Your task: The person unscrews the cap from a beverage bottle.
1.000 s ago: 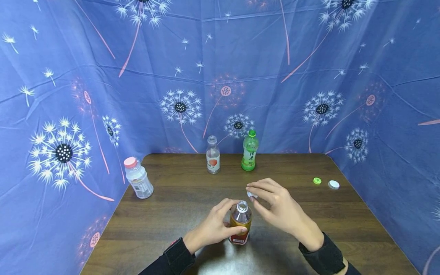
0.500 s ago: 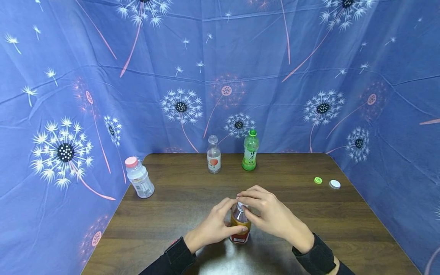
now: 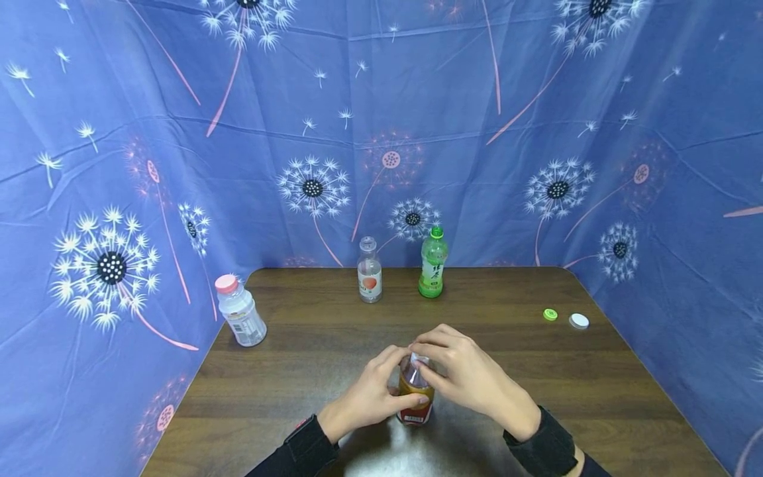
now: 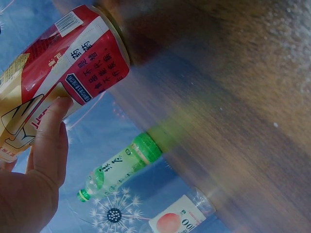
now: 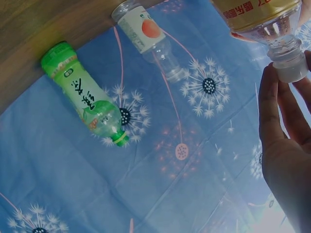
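Note:
A clear bottle [image 3: 415, 391] with a red and gold label stands upright on the table near its front. My left hand [image 3: 375, 389] grips it around the label, thumb across the front. In the left wrist view the label of the bottle [image 4: 73, 53] shows red with a barcode near the base. A white cap [image 5: 291, 69] sits at the bottle's mouth, and my right hand [image 3: 461, 371] pinches it between thumb and fingers. The right wrist view shows the cap against the neck; whether it is threaded on I cannot tell.
On the wooden table [image 3: 310, 318], a clear bottle with a peach label [image 3: 370, 278] and a green bottle [image 3: 432, 265] stand at the back. A pink-capped bottle [image 3: 241, 311] stands left. A green cap [image 3: 550, 314] and white cap [image 3: 579, 321] lie right.
My right hand has moved left and brought the white cap from beside the bottle onto its mouth. The left hand has kept its grip in place.

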Demonstrator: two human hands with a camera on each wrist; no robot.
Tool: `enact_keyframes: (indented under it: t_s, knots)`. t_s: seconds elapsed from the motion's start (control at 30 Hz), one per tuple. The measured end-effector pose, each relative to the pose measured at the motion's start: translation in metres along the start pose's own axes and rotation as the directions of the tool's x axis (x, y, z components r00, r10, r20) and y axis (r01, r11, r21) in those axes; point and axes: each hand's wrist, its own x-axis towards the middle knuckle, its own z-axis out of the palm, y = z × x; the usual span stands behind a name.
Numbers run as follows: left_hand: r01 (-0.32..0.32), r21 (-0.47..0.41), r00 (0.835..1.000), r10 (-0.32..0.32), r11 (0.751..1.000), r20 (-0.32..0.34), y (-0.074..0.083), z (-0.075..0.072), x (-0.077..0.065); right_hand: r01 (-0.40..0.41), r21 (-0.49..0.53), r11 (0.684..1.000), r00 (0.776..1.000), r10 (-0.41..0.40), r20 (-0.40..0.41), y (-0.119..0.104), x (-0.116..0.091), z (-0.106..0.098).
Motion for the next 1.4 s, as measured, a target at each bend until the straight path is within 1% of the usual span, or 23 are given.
enact_keyframes:
  t_s: [0.27,0.33,0.4,0.47,0.53,0.6,0.67,0.73,0.87,1.0,1.07,1.23,1.4]
  knots:
    - [-0.016,0.02,1.0,0.016,1.0,-0.011,-0.002,0.001,-0.001,-0.049,-0.137,0.989,0.999,0.048,-0.011,-0.003,0.005,0.003]
    - [-0.022,0.019,1.0,0.022,1.0,-0.013,-0.002,0.001,0.0,-0.059,-0.158,0.986,0.998,0.058,-0.014,-0.003,0.006,0.004]
    - [-0.026,0.019,1.0,0.026,0.999,-0.016,-0.003,0.001,0.0,-0.073,-0.156,0.985,0.997,0.073,-0.011,-0.003,0.006,0.003]
    - [-0.028,0.023,0.999,0.029,0.999,-0.02,-0.003,0.001,0.0,-0.081,-0.126,0.989,0.997,0.083,0.012,-0.002,0.006,-0.001]
    - [-0.028,0.025,0.999,0.029,0.999,-0.026,-0.003,0.001,0.001,-0.07,-0.06,0.996,0.995,0.073,0.061,-0.001,0.006,-0.006]
    - [-0.027,0.017,0.999,0.027,0.999,-0.028,-0.003,0.001,0.0,-0.052,0.018,0.998,0.991,0.049,0.128,0.001,0.005,-0.013]
    - [-0.031,0.005,0.999,0.031,0.999,-0.026,-0.003,0.001,-0.001,-0.028,0.097,0.995,0.981,0.008,0.195,0.003,0.005,-0.019]
    - [-0.036,-0.007,0.999,0.036,0.999,-0.024,-0.004,0.001,-0.001,-0.009,0.147,0.989,0.97,-0.027,0.243,0.005,0.004,-0.023]
    - [-0.053,-0.014,0.998,0.053,0.998,-0.023,-0.006,0.001,-0.001,0.042,0.168,0.985,0.956,-0.088,0.279,0.008,0.006,-0.026]
    - [-0.06,0.006,0.998,0.061,0.998,-0.025,-0.006,0.002,-0.001,0.078,0.165,0.983,0.956,-0.12,0.267,0.009,0.007,-0.025]
    - [-0.052,0.006,0.998,0.052,0.999,-0.023,-0.006,0.002,-0.001,0.069,0.152,0.986,0.961,-0.107,0.256,0.009,0.007,-0.024]
    - [-0.025,-0.014,0.999,0.025,1.0,-0.022,-0.004,0.002,0.0,0.004,0.071,0.997,0.972,-0.021,0.236,0.006,0.009,-0.02]
    - [-0.018,-0.006,1.0,0.017,1.0,-0.022,-0.003,0.002,0.0,-0.055,-0.008,0.998,0.976,0.055,0.21,0.001,0.014,-0.015]
